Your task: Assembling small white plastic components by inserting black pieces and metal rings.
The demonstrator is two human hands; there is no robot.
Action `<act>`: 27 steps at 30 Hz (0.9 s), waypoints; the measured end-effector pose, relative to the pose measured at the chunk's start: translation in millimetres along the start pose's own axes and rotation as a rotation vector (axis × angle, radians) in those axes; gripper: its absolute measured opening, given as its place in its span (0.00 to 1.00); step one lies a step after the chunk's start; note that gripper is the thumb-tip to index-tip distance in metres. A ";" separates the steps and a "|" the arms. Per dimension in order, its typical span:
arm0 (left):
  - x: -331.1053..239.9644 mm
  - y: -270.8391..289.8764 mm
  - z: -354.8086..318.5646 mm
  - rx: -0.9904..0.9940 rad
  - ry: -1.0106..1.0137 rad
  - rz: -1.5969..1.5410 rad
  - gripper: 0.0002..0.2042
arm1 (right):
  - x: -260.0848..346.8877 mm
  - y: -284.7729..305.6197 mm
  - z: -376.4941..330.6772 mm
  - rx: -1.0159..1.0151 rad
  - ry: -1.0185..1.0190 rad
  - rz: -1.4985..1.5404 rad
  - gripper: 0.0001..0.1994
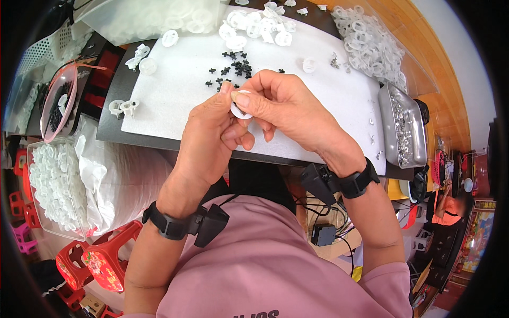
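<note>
A small round white plastic part (242, 112) is held between both hands over the front of a white sheet (175, 100). My left hand (208, 127) pinches its left side with thumb and fingertips. My right hand (297, 108) presses its thumb on the upper right of the part, with the fingers curled behind. The fingers hide much of the part. Just beyond the hands lie several small black cross-shaped pieces (243, 69). Farther back is a heap of white round plastic parts (260, 24). A few similar white parts (124, 108) sit at the left.
A metal tray (388, 130) of small shiny pieces stands at right. Translucent rings (368, 45) are piled at the back right. A translucent container (111, 29) stands back left. Lower left are a clear bin (79, 225), a white bag (119, 172) and red stools (108, 259).
</note>
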State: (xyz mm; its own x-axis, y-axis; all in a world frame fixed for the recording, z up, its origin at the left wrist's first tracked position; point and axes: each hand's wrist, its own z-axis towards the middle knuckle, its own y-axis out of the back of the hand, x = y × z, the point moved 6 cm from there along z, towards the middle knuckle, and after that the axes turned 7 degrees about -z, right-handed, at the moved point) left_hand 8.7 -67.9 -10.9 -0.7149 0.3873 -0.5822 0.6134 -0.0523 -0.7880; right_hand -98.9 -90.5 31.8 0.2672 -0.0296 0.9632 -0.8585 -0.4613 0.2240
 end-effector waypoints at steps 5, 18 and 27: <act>-1.9 -1.3 -1.0 -0.045 -0.030 0.054 0.19 | 1.3 3.8 -0.8 0.025 -0.054 -0.059 0.17; -0.1 -1.5 0.9 -0.071 -0.108 0.146 0.20 | 15.0 8.6 -8.6 -0.146 0.121 -0.434 0.16; 0.5 -4.1 -1.6 -0.149 -0.146 0.271 0.21 | 16.4 2.4 -10.7 -0.228 0.228 -0.605 0.13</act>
State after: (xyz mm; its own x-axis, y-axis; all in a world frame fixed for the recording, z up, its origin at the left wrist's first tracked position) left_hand 6.3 -66.0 -7.7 -0.5528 0.2411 -0.7977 0.8225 0.0042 -0.5687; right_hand -101.2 -82.6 49.8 0.6517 0.3734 0.6602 -0.6645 -0.1386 0.7343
